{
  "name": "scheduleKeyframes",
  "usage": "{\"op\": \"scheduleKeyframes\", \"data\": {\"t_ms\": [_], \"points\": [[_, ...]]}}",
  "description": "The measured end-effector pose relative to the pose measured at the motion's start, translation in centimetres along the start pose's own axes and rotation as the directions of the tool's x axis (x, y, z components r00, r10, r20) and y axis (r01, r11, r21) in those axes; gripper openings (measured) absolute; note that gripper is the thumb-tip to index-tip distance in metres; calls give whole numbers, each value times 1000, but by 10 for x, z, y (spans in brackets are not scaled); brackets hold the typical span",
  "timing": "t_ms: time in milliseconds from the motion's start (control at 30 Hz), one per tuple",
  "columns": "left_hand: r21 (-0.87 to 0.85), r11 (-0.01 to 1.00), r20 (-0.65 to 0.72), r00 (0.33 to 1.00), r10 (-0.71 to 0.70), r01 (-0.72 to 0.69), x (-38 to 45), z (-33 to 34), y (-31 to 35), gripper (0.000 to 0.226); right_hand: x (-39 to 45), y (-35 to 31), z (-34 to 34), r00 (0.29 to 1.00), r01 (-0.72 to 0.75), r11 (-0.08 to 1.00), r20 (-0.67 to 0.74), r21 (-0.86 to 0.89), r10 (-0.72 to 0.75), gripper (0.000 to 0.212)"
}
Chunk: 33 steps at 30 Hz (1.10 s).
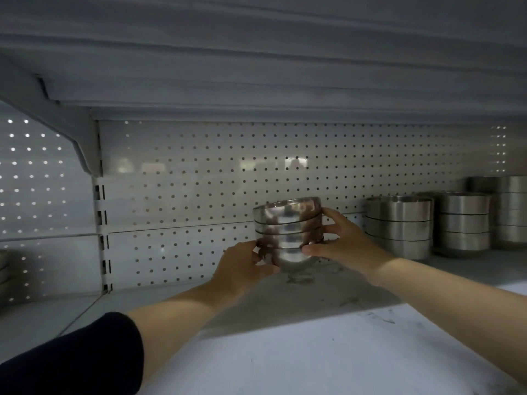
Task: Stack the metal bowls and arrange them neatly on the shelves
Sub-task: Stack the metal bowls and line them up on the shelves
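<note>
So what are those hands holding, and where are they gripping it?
A stack of metal bowls, gripped low on its sides: left hand one side, right hand the other.

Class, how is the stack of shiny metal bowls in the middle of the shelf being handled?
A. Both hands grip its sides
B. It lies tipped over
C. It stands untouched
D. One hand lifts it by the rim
A: the left hand and right hand grip opposite sides of the upright stack of shiny metal bowls.

We take this for a shop or stockroom aisle: a grey metal shelf (313,352) of retail gondola type, backed by a perforated pegboard panel (228,172) with slotted uprights (99,201) and a bracket (82,143) under the shelf above, stocked with identical stacks of steel bowls (399,226).
</note>
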<state>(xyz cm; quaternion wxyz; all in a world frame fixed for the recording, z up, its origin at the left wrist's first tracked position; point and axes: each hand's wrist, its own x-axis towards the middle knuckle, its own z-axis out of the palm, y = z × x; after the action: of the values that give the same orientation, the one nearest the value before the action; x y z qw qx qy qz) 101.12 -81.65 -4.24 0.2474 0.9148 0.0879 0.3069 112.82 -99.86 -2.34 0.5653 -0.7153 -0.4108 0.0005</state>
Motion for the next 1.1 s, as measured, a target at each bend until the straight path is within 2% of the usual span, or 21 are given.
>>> {"op": "scheduleKeyframes", "data": {"t_ms": [167, 433, 767, 967, 1100], "points": [[32, 999, 39, 999, 1, -3, 19, 30, 12, 25, 1, 18, -28, 999, -19, 999, -36, -37, 18, 86], [-59, 998, 49, 999, -11, 14, 37, 61, 24, 30, 3, 37, -59, 1000, -25, 999, -12, -33, 25, 76], [-57, 998, 84, 996, -30, 35, 44, 79, 23, 43, 4, 53, -61, 1000, -25, 999, -16, -33, 25, 71], [-116, 992, 104, 994, -28, 41, 43, 82, 26, 37, 4, 59, -63, 998, -44, 999, -34, -20, 44, 77], [-98, 995, 116, 993, -13, 24, 45, 84, 26, 30, 3, 61, -62, 997, -71, 997, -25, -4, 71, 72]]}}
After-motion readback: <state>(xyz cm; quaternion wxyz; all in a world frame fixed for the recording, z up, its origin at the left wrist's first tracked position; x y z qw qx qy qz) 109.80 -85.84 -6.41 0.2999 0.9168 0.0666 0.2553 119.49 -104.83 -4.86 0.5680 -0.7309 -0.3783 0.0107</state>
